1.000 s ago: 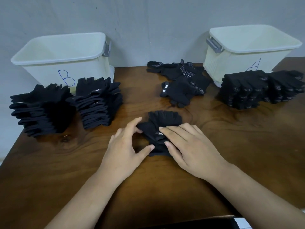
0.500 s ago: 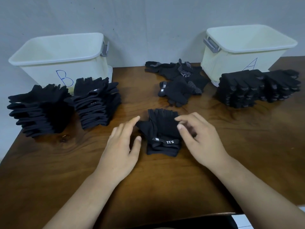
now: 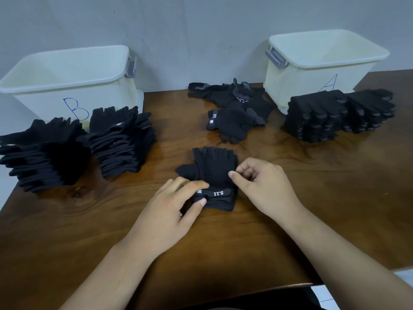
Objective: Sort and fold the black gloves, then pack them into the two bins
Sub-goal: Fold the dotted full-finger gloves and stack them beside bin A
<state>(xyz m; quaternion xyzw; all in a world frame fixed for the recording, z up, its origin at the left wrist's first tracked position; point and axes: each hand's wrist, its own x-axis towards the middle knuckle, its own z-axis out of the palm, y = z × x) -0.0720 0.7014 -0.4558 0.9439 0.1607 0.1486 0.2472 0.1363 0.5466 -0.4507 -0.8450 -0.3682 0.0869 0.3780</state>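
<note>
**One fingerless glove between my fingers**

My left hand [image 3: 174, 211] pinches the cuff of the fingerless glove [image 3: 212, 168]; the forefinger lies on top and the thumb below, at the left end of the strap [image 3: 218, 193] printed 5.11; my other left fingers lie close together beside the forefinger. My right hand [image 3: 263, 186] sits at the glove's right edge with its fingers curled; the forefinger tip touches the cloth, but I cannot tell whether it grips any of it. The glove lies flat on the table [image 3: 290, 209] between my two hands, its cut finger-ends pointing away from me.

Straight beyond my fingertips lies a loose heap of dotted gloves [image 3: 234, 110], apart from the glove I hold. Well to the left of my left fingers stand the near-left stack [image 3: 125, 139] and the far-left stack [image 3: 42, 153], side by side; bin B [image 3: 67, 72] stands behind them. Beyond and to the right of my right fingers sits the dotted stack [image 3: 312, 117], with another dotted stack [image 3: 368, 110] beside it; both are close in front of bin A [image 3: 324, 52].
</note>
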